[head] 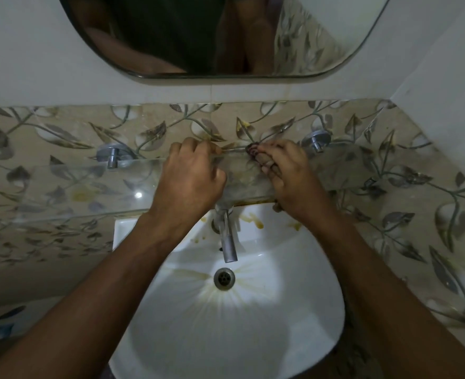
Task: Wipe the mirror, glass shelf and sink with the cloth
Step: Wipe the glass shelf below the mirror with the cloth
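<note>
Two bare hands meet over the middle of the glass shelf point(89, 184), which runs left to right across the patterned wall, directly above the tap point(227, 239). The left hand point(190, 179) is curled, pinching something thin at the shelf's back edge; what it holds is hard to make out. The right hand point(286, 170) grips a small dark wad, apparently the cloth point(253, 151), at the same edge, so it seems nearer the wiping. Below the shelf, the sink point(294, 310) shows yellowish stains; above it, the mirror point(307, 36) is cut off at the top.
</note>
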`<state>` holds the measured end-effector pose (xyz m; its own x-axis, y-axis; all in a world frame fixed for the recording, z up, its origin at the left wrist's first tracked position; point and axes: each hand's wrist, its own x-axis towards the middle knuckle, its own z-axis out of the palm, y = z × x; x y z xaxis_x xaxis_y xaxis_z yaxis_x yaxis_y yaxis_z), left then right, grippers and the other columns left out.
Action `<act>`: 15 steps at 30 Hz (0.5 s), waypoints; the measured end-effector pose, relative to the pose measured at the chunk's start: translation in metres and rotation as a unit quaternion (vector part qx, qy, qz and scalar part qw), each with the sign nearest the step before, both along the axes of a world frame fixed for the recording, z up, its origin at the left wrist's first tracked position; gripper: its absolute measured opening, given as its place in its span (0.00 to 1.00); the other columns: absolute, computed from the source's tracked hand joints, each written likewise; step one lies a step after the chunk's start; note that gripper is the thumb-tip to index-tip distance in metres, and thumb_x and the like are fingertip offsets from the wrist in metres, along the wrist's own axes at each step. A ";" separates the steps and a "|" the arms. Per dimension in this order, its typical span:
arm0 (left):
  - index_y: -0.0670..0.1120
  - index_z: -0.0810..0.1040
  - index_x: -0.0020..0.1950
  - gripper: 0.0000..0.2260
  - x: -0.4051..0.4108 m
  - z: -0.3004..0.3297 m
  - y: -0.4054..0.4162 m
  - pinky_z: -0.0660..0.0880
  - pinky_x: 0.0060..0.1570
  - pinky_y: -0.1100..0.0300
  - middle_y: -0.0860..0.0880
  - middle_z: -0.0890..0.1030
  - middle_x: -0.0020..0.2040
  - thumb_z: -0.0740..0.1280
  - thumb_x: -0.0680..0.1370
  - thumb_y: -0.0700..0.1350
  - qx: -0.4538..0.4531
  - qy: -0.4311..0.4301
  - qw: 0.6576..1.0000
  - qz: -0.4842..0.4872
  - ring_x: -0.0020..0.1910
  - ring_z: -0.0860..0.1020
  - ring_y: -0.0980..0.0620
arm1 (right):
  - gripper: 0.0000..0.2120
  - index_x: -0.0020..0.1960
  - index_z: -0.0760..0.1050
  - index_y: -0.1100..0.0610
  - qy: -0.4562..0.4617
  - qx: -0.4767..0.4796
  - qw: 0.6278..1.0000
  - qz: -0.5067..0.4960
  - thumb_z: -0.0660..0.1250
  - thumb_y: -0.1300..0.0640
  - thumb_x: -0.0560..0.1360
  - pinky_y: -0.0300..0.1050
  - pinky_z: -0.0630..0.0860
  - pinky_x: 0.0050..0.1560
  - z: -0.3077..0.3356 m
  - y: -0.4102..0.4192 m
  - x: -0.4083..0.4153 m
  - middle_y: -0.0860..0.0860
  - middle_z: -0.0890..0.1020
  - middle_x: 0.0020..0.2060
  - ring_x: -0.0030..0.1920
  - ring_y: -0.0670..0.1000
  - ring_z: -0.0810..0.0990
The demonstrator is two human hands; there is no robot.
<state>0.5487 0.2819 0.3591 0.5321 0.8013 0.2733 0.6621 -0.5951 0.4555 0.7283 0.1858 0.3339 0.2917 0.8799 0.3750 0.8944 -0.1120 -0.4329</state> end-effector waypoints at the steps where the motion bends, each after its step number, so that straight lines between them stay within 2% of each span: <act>1: 0.46 0.77 0.64 0.18 0.000 0.000 0.000 0.70 0.60 0.49 0.43 0.77 0.58 0.65 0.74 0.45 -0.001 -0.001 1.000 -0.001 0.59 0.71 0.42 | 0.22 0.68 0.74 0.61 0.001 -0.004 1.000 0.020 0.66 0.68 0.75 0.36 0.62 0.66 -0.002 -0.002 -0.010 0.59 0.74 0.65 0.66 0.57 0.70; 5: 0.46 0.77 0.64 0.18 -0.002 0.001 0.000 0.69 0.60 0.50 0.44 0.77 0.58 0.66 0.74 0.44 -0.002 -0.004 1.000 -0.007 0.60 0.71 0.43 | 0.24 0.69 0.74 0.60 0.002 -0.017 0.998 0.064 0.67 0.70 0.74 0.43 0.67 0.69 -0.003 -0.014 -0.018 0.57 0.73 0.65 0.66 0.54 0.70; 8: 0.46 0.78 0.63 0.18 -0.003 0.002 -0.001 0.70 0.60 0.50 0.44 0.77 0.58 0.66 0.74 0.45 -0.001 -0.006 1.000 -0.006 0.60 0.71 0.43 | 0.22 0.68 0.75 0.62 -0.001 -0.014 1.000 0.022 0.67 0.70 0.74 0.45 0.69 0.69 0.004 0.001 -0.003 0.58 0.74 0.64 0.66 0.56 0.71; 11: 0.46 0.78 0.63 0.17 -0.004 0.003 -0.003 0.71 0.60 0.49 0.44 0.76 0.58 0.65 0.74 0.45 0.000 -0.005 1.000 0.001 0.60 0.71 0.43 | 0.21 0.68 0.74 0.62 0.005 -0.015 1.000 -0.014 0.66 0.67 0.76 0.36 0.61 0.68 0.008 0.016 -0.007 0.59 0.73 0.66 0.67 0.57 0.69; 15: 0.47 0.78 0.63 0.18 -0.011 0.003 -0.003 0.70 0.60 0.51 0.44 0.76 0.58 0.65 0.74 0.45 0.003 -0.006 1.000 0.007 0.60 0.71 0.43 | 0.19 0.67 0.76 0.59 0.010 -0.015 0.997 0.073 0.67 0.65 0.76 0.28 0.61 0.64 0.007 0.005 -0.022 0.55 0.76 0.63 0.63 0.53 0.71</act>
<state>0.5378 0.2793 0.3617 0.5176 0.8074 0.2832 0.6654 -0.5879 0.4600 0.7064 0.1908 0.3411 0.1670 0.9242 0.3435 0.8936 0.0054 -0.4488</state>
